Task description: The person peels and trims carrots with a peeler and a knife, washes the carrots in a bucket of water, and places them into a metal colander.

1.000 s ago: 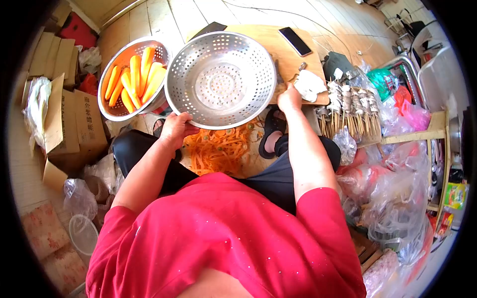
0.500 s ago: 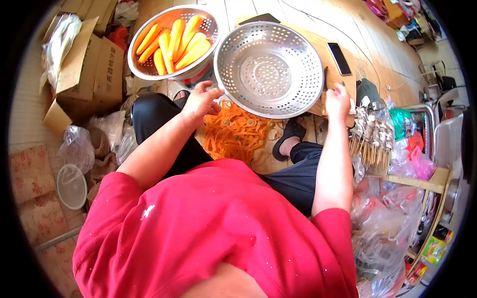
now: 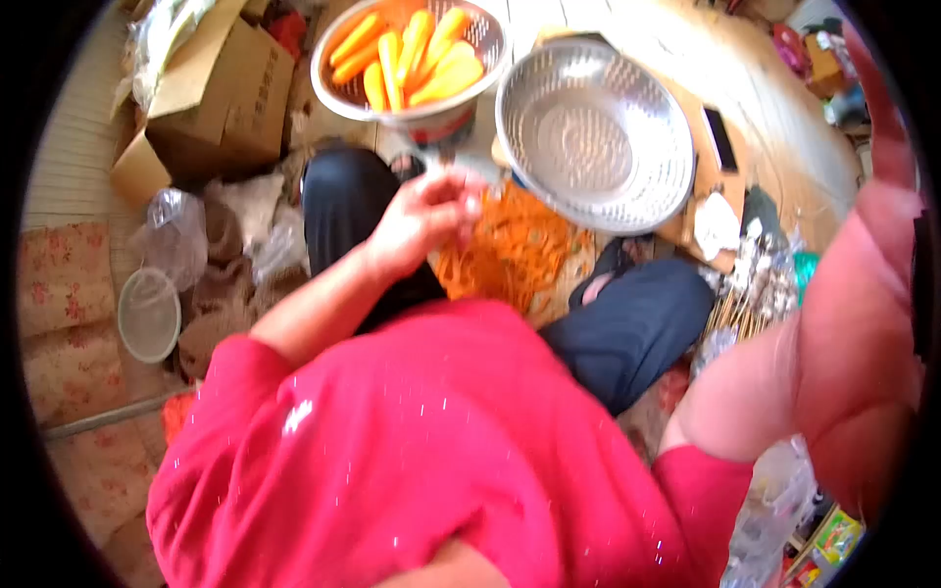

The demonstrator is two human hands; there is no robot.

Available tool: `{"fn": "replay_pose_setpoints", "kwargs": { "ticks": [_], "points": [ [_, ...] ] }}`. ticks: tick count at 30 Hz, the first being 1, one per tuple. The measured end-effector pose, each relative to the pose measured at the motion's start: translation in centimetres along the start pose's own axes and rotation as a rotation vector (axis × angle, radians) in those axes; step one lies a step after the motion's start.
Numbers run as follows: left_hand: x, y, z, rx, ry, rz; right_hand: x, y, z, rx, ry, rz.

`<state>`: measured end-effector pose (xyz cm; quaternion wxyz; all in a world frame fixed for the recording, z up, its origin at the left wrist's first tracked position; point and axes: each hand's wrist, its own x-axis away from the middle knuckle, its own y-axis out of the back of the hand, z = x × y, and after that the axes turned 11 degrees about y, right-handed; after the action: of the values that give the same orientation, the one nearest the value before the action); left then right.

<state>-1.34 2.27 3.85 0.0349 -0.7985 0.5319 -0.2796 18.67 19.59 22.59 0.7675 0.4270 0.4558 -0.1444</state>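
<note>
My left hand (image 3: 421,220) hovers in front of my knee, fingers loosely bent and apart, with nothing seen in it. Beside it on the floor lies a heap of orange carrot peelings (image 3: 515,245). My right hand (image 3: 853,333) is raised very close to the camera at the right edge; its fingers are mostly cut off, so what they hold or touch is hidden. A metal colander (image 3: 593,137) sits tilted on a wooden board (image 3: 691,211), its perforated bottom showing. To its left, peeled carrots (image 3: 402,64) fill a second colander (image 3: 343,101).
A phone (image 3: 719,139) and a white scrap (image 3: 717,225) lie on the board. Skewers of food (image 3: 750,289) stand at the right, near plastic bags (image 3: 774,490). At the left are a cardboard box (image 3: 221,113), a clear bag (image 3: 174,233) and a round plastic lid (image 3: 149,314).
My right hand has left the board's edge and come up close to the camera. My left hand has moved slightly away from the colander's rim. The whole view has shifted.
</note>
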Motion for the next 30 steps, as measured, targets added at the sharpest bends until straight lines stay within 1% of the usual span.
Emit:
{"fn": "replay_pose_setpoints", "kwargs": {
  "ticks": [1, 2, 4, 6, 8, 9, 10, 11, 13, 14, 15, 16, 17, 18, 19, 21, 22, 23, 24, 25, 26, 27, 28, 29, 30],
  "points": [
    [0.7, 0.3, 0.4, 0.020, 0.004, 0.002, 0.0, -0.1, -0.1, -0.001, 0.005, 0.007],
    [1.3, 0.4, 0.1, -0.015, 0.013, -0.047, -0.1, -0.2, -0.2, -0.006, 0.009, 0.015],
    [1.8, 0.9, 0.2, -0.007, -0.073, -0.058, -0.1, -0.4, -0.5, -0.011, 0.011, 0.035],
    [2.1, 1.4, 0.2, 0.036, -0.063, -0.109, -0.3, -0.4, -1.1, -0.019, 0.021, 0.041],
    [1.8, 2.0, 0.5, 0.055, -0.078, -0.101, -0.3, -0.5, -1.6, -0.049, 0.025, 0.079],
    [1.8, 1.9, 0.2, 0.014, -0.075, -0.129, -0.2, -0.8, -2.0, -0.051, 0.032, 0.094],
    [2.1, 1.5, -0.2, 0.073, -0.023, -0.160, -0.3, -1.1, -2.5, -0.062, 0.031, 0.103],
    [1.8, 1.3, -0.3, 0.105, -0.060, -0.110, -0.4, -1.3, -2.9, -0.068, 0.024, 0.112],
    [0.8, 1.3, -0.4, 0.017, -0.095, -0.084, 0.1, -1.5, -3.2, -0.057, 0.032, 0.101],
    [0.0, 1.8, -0.6, -0.083, -0.139, -0.050, 0.0, -1.6, -3.3, -0.058, 0.032, 0.093],
    [-0.3, 2.3, 0.3, 0.003, -0.058, -0.030, -0.5, -1.6, -3.2, -0.060, 0.043, 0.070],
    [-0.5, 2.4, -0.5, -0.028, -0.003, -0.032, -1.1, -1.4, -3.1, -0.055, 0.048, 0.042],
    [-0.5, 1.7, -0.4, 0.072, 0.065, -0.089, -1.4, -1.3, -3.2, -0.058, 0.050, 0.010],
    [-1.5, 1.6, -0.7, 0.062, 0.122, -0.149, -1.8, -1.0, -3.8, -0.062, 0.048, -0.026],
    [-2.1, 1.6, -0.8, 0.041, 0.143, -0.201, -2.1, -0.6, -4.1, -0.067, 0.058, -0.063],
    [-3.2, 1.7, -0.5, 0.116, 0.169, -0.195, -2.1, -0.3, -5.7, -0.109, 0.039, -0.159],
    [-3.9, 1.7, -0.7, 0.123, 0.196, -0.165, -1.8, -0.5, -7.2, -0.165, -0.036, -0.226],
    [-4.3, 1.4, -1.1, 0.114, 0.247, -0.163, -1.0, -1.3, -9.0, -0.222, -0.182, -0.286],
    [-4.9, 1.0, -1.1, 0.061, 0.279, -0.141, 0.7, -2.5, -11.0, -0.274, -0.358, -0.330],
    [-5.6, 0.9, -1.0, 0.006, 0.307, -0.116, 2.6, -4.3, -12.3, -0.283, -0.653, -0.335],
    [-6.2, 0.8, -1.0, -0.075, 0.343, -0.063, 4.5, -5.6, -14.0, -0.193, -0.841, -0.207],
    [-6.9, 0.6, -0.9, -0.163, 0.347, 0.006, 6.0, -7.0, -15.4, -0.072, -0.992, 0.013],
    [-7.8, 0.5, -0.8, -0.308, 0.328, 0.060, 8.1, -8.9, -17.0, -0.040, -1.048, 0.136],
    [-8.6, 0.4, -0.8, -0.451, 0.308, 0.114, 10.0, -10.5, -18.2, -0.042, -1.092, 0.208],
    [-9.1, 0.4, -1.1, -0.697, 0.174, 0.128, 11.8, -12.2, -19.6, 0.017, -1.090, 0.283]
  ]
}}
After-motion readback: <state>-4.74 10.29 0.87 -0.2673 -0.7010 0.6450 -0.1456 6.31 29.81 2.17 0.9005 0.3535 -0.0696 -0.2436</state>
